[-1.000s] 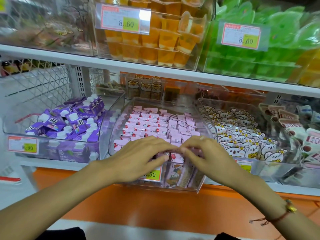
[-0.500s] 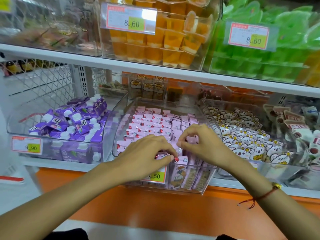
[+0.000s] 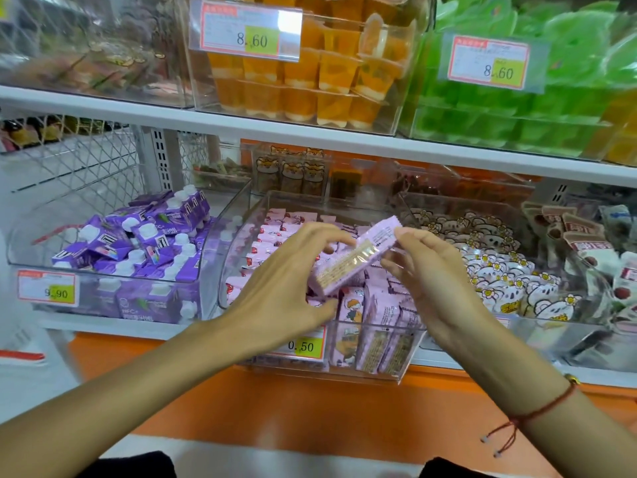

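The shelf (image 3: 103,327) runs behind and beneath both grips. Directly under them sits a clear bin (image 3: 344,199) packed with pink packets, and to the left of the left grip lies a heap of purple cartons (image 3: 138,243). The left grip (image 3: 286,288) is closed on the lower end of one pink packet (image 3: 358,257), fingers above and thumb beneath. The right grip (image 3: 437,281) pinches the upper end. The packet hangs tilted between the two grips, lifted above the bin. A price tag (image 3: 305,345) is below the left grip.
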The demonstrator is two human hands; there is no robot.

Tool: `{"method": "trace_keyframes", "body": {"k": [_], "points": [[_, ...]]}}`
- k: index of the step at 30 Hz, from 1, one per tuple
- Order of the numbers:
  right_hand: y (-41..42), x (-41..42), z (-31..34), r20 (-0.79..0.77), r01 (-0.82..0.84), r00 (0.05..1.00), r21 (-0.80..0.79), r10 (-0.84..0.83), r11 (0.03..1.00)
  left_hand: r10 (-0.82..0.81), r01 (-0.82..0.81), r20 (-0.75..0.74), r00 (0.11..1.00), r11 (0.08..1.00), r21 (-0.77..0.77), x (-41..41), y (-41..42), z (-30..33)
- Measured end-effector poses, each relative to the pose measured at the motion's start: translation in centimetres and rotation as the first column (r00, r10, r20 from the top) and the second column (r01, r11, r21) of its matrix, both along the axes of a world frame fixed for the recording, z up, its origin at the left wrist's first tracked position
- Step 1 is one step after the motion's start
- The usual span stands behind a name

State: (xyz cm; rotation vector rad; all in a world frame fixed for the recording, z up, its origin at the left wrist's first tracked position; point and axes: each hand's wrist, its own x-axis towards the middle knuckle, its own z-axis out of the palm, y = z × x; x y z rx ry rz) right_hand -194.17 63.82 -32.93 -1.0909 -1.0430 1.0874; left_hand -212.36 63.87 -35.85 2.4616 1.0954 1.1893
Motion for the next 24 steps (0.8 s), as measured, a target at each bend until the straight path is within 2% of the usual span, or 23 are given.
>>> {"method": "trace_keyframes", "body": {"k": [2,4,6,7,8,9,11,13,14,16,18,21,23,24], "points": [[0.0,0.0,0.1,-0.099,-0.026,0.995,-0.039,0.022,0.999,0.009,-0.007,-0.027,1.000,0.998,0.069,0.2,-0.1,0.0],[-0.2,0.2,0.3,-0.190,-0.059,0.981,-0.084,0.043,0.995,0.006,-0.007,0.017,1.000,0.997,0.078,0.3,-0.2,0.2],[-0.2,0.4,0.5,-0.186,-0.081,0.981,-0.098,0.061,0.992,0.011,0.015,0.238,0.971,0.994,-0.107,0.3,-0.1,0.7],[-0.2,0.5,0.5,-0.091,-0.064,0.994,-0.082,0.057,0.995,0.047,0.076,0.409,0.911,0.957,-0.280,0.3,-0.2,1.1],[-0.1,0.6,0.4,0.052,-0.036,0.998,-0.040,0.038,0.999,0.117,0.193,0.571,0.813,0.871,-0.453,0.3,-0.2,1.6],[-0.1,0.7,0.3,0.203,-0.008,0.979,0.027,0.002,1.000,0.211,0.312,0.662,0.719,0.753,-0.579,0.3,-0.2,2.0],[-0.6,0.7,0.4,0.433,-0.024,0.898,0.210,-0.071,0.977,0.324,0.454,0.708,0.627,0.587,-0.670,0.1,-0.1,2.4],[-1.1,0.4,0.4,0.654,-0.170,0.737,0.426,-0.172,0.889,0.328,0.468,0.683,0.652,0.535,-0.704,0.1,-0.1,2.4],[-1.2,0.3,0.1,0.755,-0.266,0.609,0.483,-0.242,0.834,0.310,0.430,0.648,0.696,0.542,-0.722,0.2,-0.1,2.4],[-1.1,-0.1,-0.4,0.862,-0.394,0.374,0.482,-0.342,0.783,0.257,0.309,0.555,0.791,0.614,-0.726,0.3,-0.1,2.2],[-1.0,-0.3,-0.7,0.892,-0.427,0.245,0.452,-0.380,0.783,0.204,0.174,0.460,0.864,0.737,-0.654,0.3,-0.1,1.9],[-0.6,0.1,-0.7,0.887,-0.430,0.250,0.461,-0.388,0.777,0.158,0.096,0.393,0.906,0.827,-0.554,0.3,0.1,1.5],[-0.4,0.4,-0.6,0.869,-0.381,0.332,0.479,-0.366,0.791,0.137,0.117,0.422,0.896,0.845,-0.522,0.6,0.0,1.4],[-0.4,0.5,-0.6,0.847,-0.332,0.415,0.482,-0.334,0.811,0.140,0.114,0.443,0.886,0.858,-0.501,0.8,0.1,1.5]]}}
